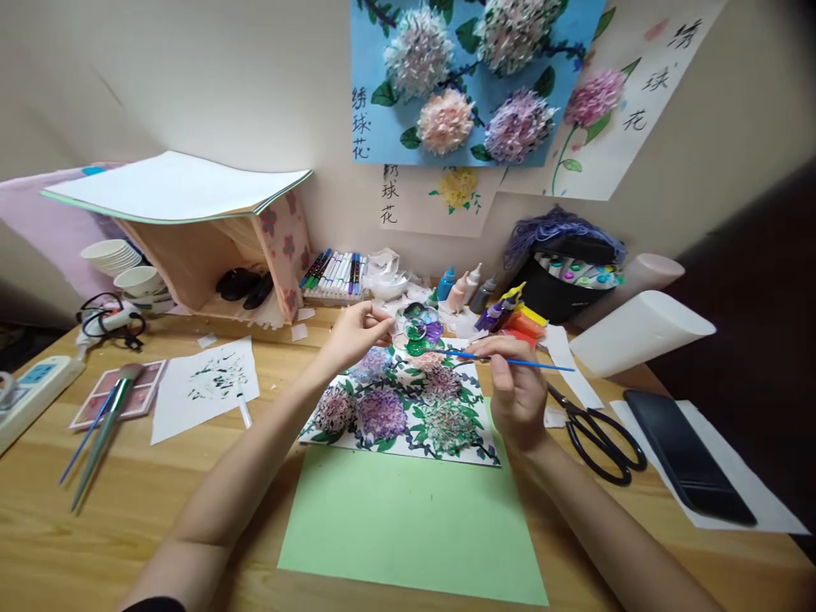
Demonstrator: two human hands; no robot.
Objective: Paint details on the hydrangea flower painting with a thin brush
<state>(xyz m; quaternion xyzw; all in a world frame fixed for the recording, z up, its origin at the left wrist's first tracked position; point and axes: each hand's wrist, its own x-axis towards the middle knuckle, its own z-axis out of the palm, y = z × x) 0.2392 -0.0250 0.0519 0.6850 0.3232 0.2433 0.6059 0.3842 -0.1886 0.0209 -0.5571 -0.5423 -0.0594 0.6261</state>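
My right hand (518, 395) grips a thin blue paintbrush (541, 365), its tip pointing left into a small round paint palette (417, 331). Green, purple and dark paint lies in the palette's wells. At the palette's left edge, my left hand (362, 333) has thumb and fingers closed on the rim. Below both hands is a white sheet with a flower picture (382, 414): raised pink, purple and greenish blooms, painted leaves and dark branches. It rests on the upper part of a light green sheet (414, 518).
Black-handled scissors (603, 438) and a phone (688, 455) lie at right. Paint bottles (457, 293), markers (335, 274) and a black container (567, 285) stand behind. Leftward are a paint-marked paper (213, 382), a large brush (108, 433) and a cardboard box (280, 246).
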